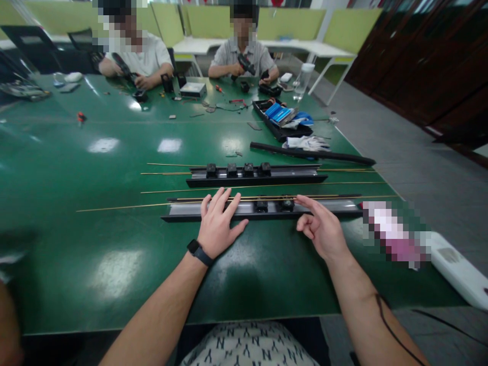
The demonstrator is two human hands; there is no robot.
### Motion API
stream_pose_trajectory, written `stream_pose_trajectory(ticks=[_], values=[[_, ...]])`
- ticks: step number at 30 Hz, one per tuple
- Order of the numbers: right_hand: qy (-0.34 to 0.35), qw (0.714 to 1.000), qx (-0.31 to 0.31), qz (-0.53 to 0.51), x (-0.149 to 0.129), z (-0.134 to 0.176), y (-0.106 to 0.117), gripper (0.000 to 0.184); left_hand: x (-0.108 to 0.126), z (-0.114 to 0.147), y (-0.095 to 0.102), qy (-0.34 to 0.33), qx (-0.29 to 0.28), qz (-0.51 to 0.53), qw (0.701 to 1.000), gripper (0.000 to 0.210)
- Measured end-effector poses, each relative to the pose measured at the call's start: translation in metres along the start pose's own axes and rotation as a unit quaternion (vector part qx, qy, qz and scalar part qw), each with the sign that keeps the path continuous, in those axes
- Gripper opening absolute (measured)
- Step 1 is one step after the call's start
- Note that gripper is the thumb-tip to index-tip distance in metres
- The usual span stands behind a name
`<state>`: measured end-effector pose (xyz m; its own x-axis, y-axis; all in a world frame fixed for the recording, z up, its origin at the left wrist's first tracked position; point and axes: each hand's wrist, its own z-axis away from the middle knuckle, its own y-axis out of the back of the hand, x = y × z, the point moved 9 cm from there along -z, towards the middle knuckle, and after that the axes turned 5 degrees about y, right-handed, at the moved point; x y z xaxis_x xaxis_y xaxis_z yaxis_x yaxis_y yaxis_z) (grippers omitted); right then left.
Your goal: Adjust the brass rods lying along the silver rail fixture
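Note:
My left hand (219,226) lies palm down with fingers spread over the near black channel rail (263,216), its fingertips at the thin brass-coloured rods along the rail's top. Over the same rail, my right hand (324,231) stretches its index finger to the rods near a black block (286,203); its other fingers are partly curled. Another black block (261,204) sits in the rail between my hands. Part of the rail and a block are hidden under my left hand. Beyond lies a second channel rail (255,180) carrying several black blocks, with a loose rod (183,190) between the two rails.
A black foam tube (312,153), white gloves (307,144) and a black tray (284,133) of blue packs lie farther back. Two people across the green table (129,264) hold power drills. At right, a white device (457,269) rests near the table edge beside a blurred pink object.

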<state>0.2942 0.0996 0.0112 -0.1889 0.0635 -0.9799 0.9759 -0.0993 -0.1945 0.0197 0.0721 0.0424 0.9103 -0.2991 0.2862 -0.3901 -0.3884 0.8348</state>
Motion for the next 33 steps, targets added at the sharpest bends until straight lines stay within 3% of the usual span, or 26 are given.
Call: stream_pose_trajectory(ticks=[6,13,19,27,33], values=[[0.003,0.999,0.041,-0.011,-0.002,-0.002,0.009,0.038,0.0,0.0,0.0,0.001,-0.001,-0.002,1.0,0.063],[-0.003,1.0,0.0,-0.002,0.0,0.001,-0.003,0.039,0.0,0.0,0.0,0.0,-0.004,-0.001,1.0,0.064],[0.006,0.999,0.034,-0.007,-0.003,-0.001,0.007,0.037,0.001,0.001,0.0,-0.002,-0.004,-0.002,1.0,0.064],[0.002,1.0,0.002,-0.015,-0.001,0.001,-0.001,0.039,0.0,0.0,0.0,-0.002,-0.002,-0.003,1.0,0.064],[0.007,0.999,0.026,-0.022,-0.003,-0.001,0.006,0.038,0.0,0.001,0.0,-0.004,0.0,0.0,1.0,0.063]])
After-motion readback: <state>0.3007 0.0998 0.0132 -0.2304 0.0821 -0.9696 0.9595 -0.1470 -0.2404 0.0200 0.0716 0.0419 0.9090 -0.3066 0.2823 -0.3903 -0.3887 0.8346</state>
